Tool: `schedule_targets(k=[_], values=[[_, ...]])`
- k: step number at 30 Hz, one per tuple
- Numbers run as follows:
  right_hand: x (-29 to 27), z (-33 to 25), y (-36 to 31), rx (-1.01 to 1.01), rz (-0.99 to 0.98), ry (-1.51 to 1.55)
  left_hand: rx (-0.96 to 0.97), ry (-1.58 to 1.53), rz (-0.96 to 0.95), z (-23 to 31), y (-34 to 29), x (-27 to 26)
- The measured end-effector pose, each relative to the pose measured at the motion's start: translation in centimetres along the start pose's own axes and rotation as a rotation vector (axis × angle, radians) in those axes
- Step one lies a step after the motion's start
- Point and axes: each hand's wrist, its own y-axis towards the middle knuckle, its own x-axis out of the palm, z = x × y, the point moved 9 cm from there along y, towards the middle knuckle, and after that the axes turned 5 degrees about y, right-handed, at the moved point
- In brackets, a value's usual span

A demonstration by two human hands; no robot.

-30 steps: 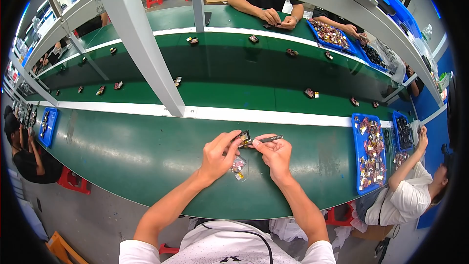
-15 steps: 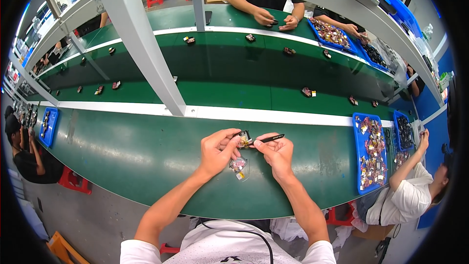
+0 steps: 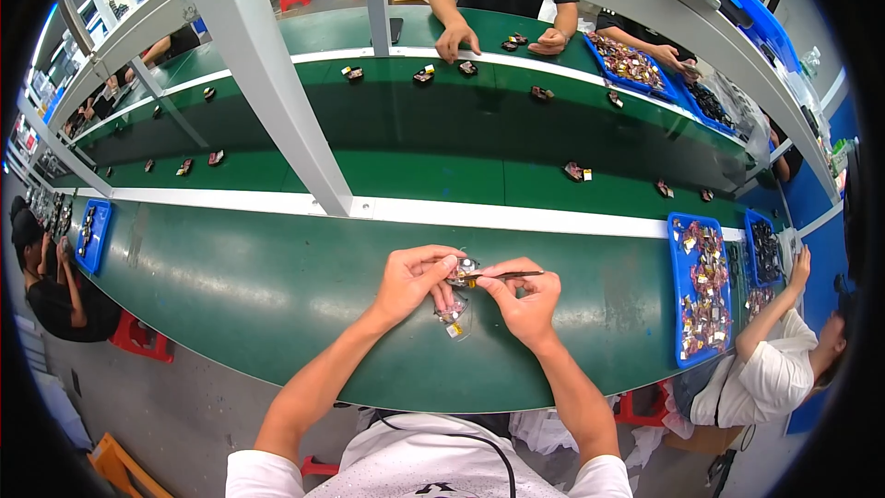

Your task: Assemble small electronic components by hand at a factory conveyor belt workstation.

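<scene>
My left hand is closed on a small black electronic assembly with fine wires and a yellow bit. In my right hand, thumb and fingers pinch slim black tweezers. Their tip meets the assembly, partly hidden by my fingers. Just below my left fingertips, over the green bench, is a second small part in clear plastic, with reddish wires and a yellow-and-white label. Whether it touches my fingers I cannot tell.
A blue tray of wired parts stands to my right, beside a seated co-worker. A grey post rises ahead. Behind the white rail, small assemblies sit on a green conveyor belt. Another blue tray lies far left.
The tweezers have turned flatter, and the assembly has tilted in my left fingers. Across the belt, a co-worker's hand has reached forward, and another assembly now sits near it. Belt pieces have shifted slightly left.
</scene>
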Motion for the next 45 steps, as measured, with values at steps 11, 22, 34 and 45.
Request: schedule_targets(k=[11,22,34,45], values=[[0.5,-0.8,-0.1,-0.084,-0.013,-0.081,0.038,-0.007,0.029,0.5,0.0,-0.3],[0.6,-0.5,0.0,-0.062,-0.036,-0.035,0.04,0.015,0.029,0.6,-0.2,-0.3],[0.9,-1.3,-0.2,-0.134,-0.037,-0.154,0.032,0.019,0.057,0.1,0.0,-0.6],[0.7,-1.5,-0.2,-0.119,0.001,-0.199,0.029,0.052,0.099,0.1,0.0,-1.0]])
